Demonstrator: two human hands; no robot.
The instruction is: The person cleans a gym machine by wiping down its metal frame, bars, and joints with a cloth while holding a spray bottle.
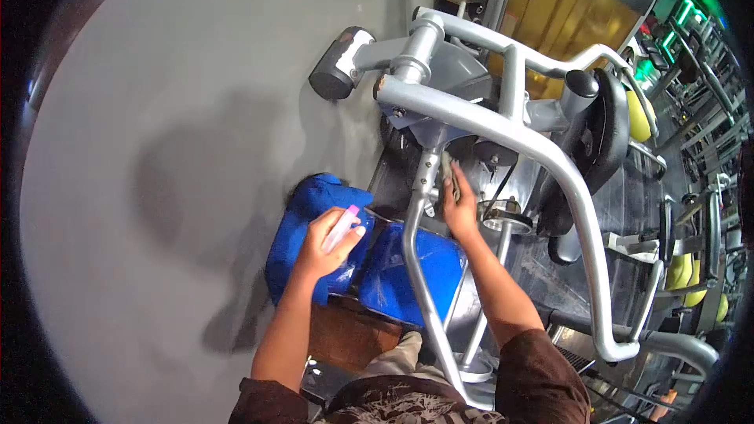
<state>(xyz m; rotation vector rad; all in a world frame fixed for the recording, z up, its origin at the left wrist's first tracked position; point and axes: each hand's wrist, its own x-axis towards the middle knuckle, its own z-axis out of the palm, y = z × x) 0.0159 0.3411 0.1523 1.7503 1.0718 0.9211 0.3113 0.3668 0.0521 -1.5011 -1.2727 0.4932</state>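
My left hand [320, 243] is closed around a small translucent bottle with a pink top [341, 229], held tilted over the blue seats. My right hand [459, 206] is up beside the silver upright [425, 177] of a gym machine. Its fingers press a greyish-green cloth [448, 171] against or close to the metal; whether it touches the tube I cannot tell. Above both hands spans the machine's thick curved silver arm [503, 122]. A blue padded seat [412, 273] lies below my hands, with blue fabric [302, 224] draped at its left.
A grey wall [157, 94] fills the left side. A black pad [605, 129] and a black-ended roller [342, 63] stick out from the machine. A bent silver tube [420, 267] runs down between my arms. More gym equipment [691, 212] stands at the right.
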